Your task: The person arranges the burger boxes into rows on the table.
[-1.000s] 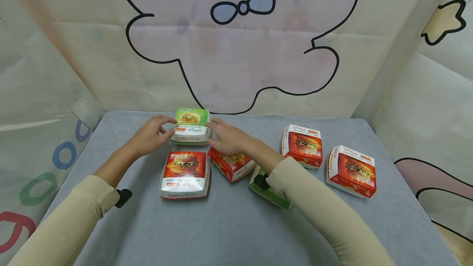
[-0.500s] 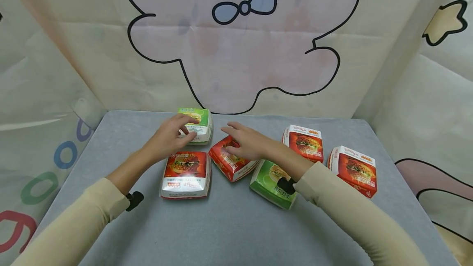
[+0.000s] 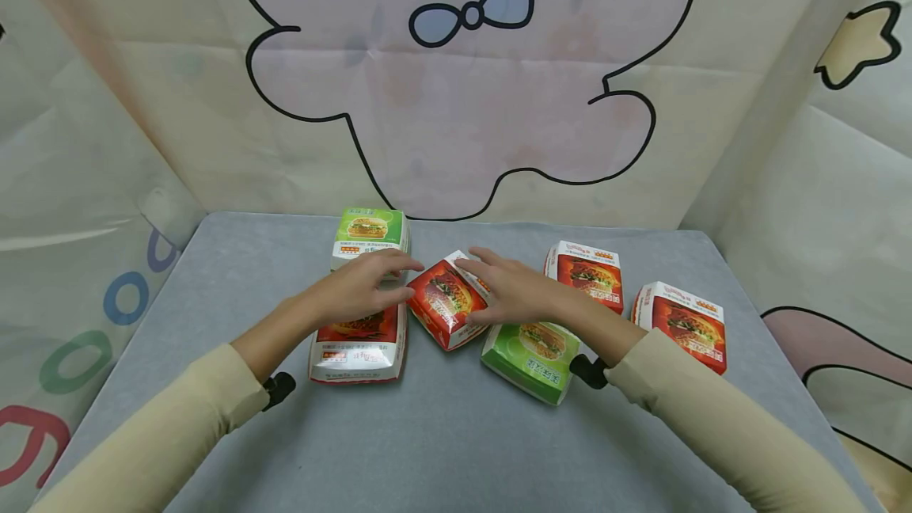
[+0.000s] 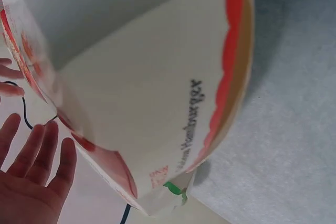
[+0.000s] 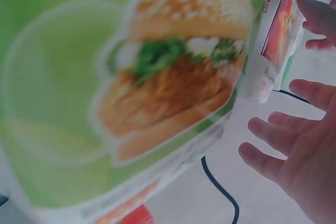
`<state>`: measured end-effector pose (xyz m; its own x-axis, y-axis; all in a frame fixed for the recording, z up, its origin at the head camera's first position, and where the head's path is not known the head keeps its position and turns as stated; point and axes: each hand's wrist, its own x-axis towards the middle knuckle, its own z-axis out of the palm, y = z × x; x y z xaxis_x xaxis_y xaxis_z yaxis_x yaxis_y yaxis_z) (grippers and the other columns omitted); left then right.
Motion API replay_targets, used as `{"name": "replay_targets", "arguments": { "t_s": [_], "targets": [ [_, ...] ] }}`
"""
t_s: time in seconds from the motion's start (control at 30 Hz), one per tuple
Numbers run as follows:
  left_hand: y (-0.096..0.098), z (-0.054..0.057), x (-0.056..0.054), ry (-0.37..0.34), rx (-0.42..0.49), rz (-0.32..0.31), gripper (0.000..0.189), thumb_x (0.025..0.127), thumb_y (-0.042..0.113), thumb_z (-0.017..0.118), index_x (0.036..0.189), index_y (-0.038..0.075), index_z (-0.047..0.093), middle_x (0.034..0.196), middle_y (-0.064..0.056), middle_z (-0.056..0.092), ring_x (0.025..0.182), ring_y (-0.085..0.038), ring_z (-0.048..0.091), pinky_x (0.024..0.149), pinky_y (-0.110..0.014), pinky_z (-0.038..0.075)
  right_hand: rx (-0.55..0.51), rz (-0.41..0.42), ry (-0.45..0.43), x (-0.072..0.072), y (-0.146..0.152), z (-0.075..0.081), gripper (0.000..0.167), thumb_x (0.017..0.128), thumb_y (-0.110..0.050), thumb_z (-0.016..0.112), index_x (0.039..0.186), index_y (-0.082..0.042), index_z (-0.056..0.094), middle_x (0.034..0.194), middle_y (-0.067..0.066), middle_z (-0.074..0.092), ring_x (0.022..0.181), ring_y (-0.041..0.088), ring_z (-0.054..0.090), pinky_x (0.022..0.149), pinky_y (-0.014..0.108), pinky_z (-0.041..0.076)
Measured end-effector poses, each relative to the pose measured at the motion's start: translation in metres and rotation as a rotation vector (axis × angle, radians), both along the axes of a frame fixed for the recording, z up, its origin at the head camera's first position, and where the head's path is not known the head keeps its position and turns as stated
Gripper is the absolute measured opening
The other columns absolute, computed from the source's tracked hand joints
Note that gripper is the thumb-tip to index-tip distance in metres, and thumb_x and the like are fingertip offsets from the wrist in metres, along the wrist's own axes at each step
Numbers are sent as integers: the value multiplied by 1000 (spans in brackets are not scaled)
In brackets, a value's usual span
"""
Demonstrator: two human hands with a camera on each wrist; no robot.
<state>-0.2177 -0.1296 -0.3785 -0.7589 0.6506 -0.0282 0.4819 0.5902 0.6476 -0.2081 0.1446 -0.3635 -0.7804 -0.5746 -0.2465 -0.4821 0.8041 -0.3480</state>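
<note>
Between the two hands lies a red burger box [image 3: 443, 303], turned at an angle on the table. My left hand [image 3: 359, 287] is at its left side, fingertips right by the edge; it passes over another red and white burger box [image 3: 356, 359] and hides its top part. On the other side, my right hand [image 3: 516, 291] has its fingers over the right edge of the middle box. Loosely spread fingers show on the left hand [image 4: 34, 182] in the left wrist view and on the right hand [image 5: 299, 145] in the right wrist view. A green burger box [image 5: 58, 77] fills much of the latter.
A green box [image 3: 366, 228] stands behind the left hand. Another green box [image 3: 534, 359] lies tilted under the right wrist. Two red boxes [image 3: 587, 279] sit farther right, one nearer the right edge [image 3: 687, 327]. A printed cloth wall [image 3: 456, 141] rises behind the grey table [image 3: 427, 450].
Both hands have left the back green box. The right moved rightward, then the left came forward and right, to either side of the middle red box, which now sits turned slightly differently.
</note>
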Motion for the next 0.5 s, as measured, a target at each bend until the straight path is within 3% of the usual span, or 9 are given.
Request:
{"name": "replay_targets", "arguments": {
  "t_s": [0.17, 0.5],
  "targets": [
    [6, 0, 0, 6, -81, -33, 40, 97, 27, 65, 134, 13, 62, 139, -8, 57, 125, -25, 54, 101, -47, 46, -15, -20, -43, 2, 9, -1, 84, 87, -42, 75, 156, -18, 35, 163, 15, 20, 137, 42, 41, 106, 61, 36],
    [15, -2, -1, -24, -123, -54, 41, 97, 29, 65, 136, 14, 63, 140, -9, 55, 128, -27, 52, 103, -47, 46, -19, -34, -35, -1, 19, -7, 72, 92, -37, 70, 154, -15, 39, 162, 16, 23, 136, 42, 42, 107, 61, 35]
  ]
}}
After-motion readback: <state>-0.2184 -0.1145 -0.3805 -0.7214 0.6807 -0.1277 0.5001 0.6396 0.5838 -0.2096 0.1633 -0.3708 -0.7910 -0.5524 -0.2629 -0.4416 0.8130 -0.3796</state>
